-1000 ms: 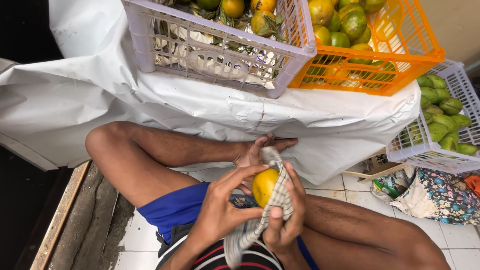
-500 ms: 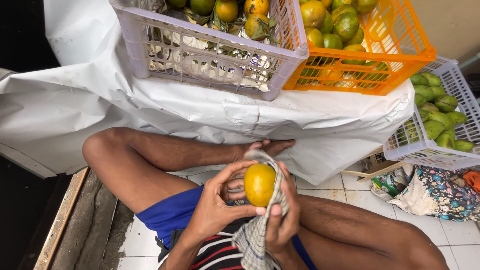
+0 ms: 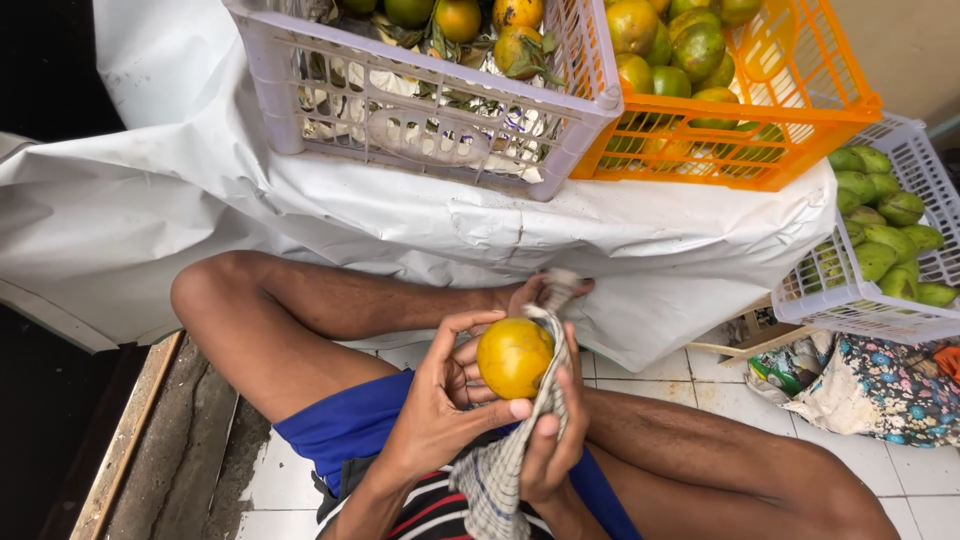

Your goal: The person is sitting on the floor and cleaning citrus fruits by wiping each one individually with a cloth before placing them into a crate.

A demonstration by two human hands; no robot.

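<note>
A yellow-orange citrus fruit [image 3: 513,356] is held above my lap. My left hand [image 3: 440,400] grips it from the left, thumb under it and fingers curled over the top. My right hand [image 3: 548,440] holds a checked grey cloth [image 3: 500,475] against the fruit's right side; the cloth drapes down over my striped shirt. I sit cross-legged in blue shorts on a white tiled floor.
A lilac crate [image 3: 300,95] of oranges with leaves and an orange crate [image 3: 800,110] of green-orange citrus stand on a white-sheeted platform [image 3: 150,200] ahead. A white basket [image 3: 850,310] of green fruit sits right, above a patterned bag [image 3: 880,390]. A wooden edge [image 3: 120,440] runs at left.
The fruit has turned in my hands and more of it is bare; the cloth has slipped from over its front to its right side. My left fingers have shifted around it.
</note>
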